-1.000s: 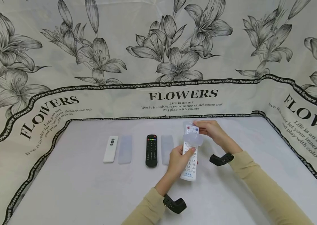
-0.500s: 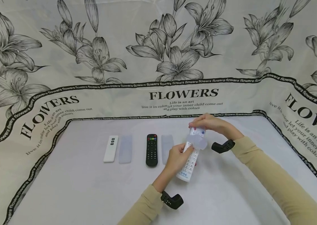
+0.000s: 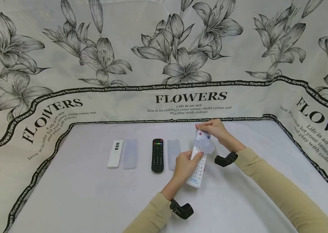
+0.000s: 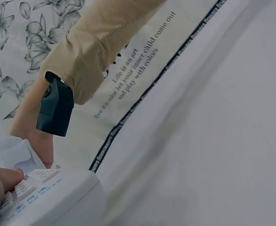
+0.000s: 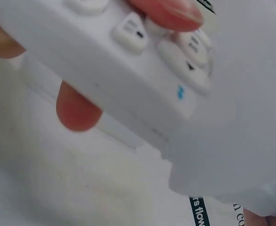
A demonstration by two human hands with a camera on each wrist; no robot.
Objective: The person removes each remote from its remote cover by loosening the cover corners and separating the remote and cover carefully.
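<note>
A white remote control point(image 3: 196, 174) with many buttons is held tilted above the table, right of centre in the head view. My left hand point(image 3: 183, 165) grips it around the middle, thumb on the buttons. Over its far part sits a translucent sleeve point(image 3: 204, 145), with a loose flap spreading across the buttons. At the far end, my right hand point(image 3: 218, 132) pinches the sleeve's tip with thumb and fingers. Close up in the right wrist view, the sleeve point(image 5: 232, 117) covers one end of the remote point(image 5: 105, 80). The left wrist view shows the remote's bare near end point(image 4: 72, 197).
Left of the hands lie a small white remote point(image 3: 115, 154), a flat translucent sleeve point(image 3: 130, 154), a black remote point(image 3: 157, 156) and another translucent sleeve point(image 3: 174, 150), partly behind the left hand. A flower-printed cloth point(image 3: 117, 106) rises behind the white table point(image 3: 94, 200).
The right hand has shifted from the far end's right side to its tip, rising and then lowering slightly. The remote has tilted, its near end swinging left and then partly back.
</note>
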